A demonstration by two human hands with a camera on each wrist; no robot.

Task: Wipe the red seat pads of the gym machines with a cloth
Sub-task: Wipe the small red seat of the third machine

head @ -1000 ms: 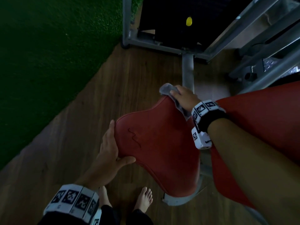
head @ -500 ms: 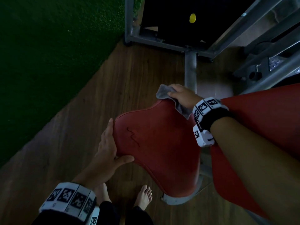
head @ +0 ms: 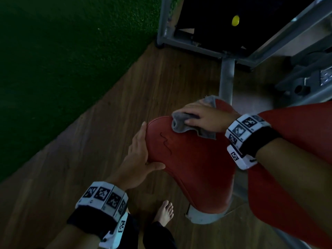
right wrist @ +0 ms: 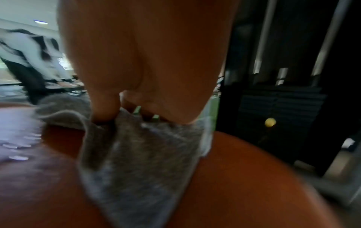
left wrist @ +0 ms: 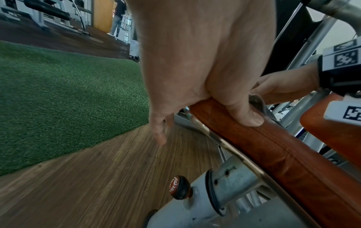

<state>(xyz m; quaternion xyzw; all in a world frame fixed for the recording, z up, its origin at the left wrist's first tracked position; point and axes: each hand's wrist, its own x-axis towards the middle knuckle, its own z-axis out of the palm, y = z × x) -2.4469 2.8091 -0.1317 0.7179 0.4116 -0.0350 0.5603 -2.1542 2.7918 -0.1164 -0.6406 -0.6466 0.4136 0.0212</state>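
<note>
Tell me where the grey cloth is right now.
In the head view, the grey cloth lies on the far end of the red seat pad, pressed under the right hand, across from the left hand gripping the pad's edge.

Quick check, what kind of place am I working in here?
Most likely a gym. A red seat pad sits on a grey steel machine frame, a dark weight stack with a yellow pin stands behind it, and green turf borders the wood floor.
</note>
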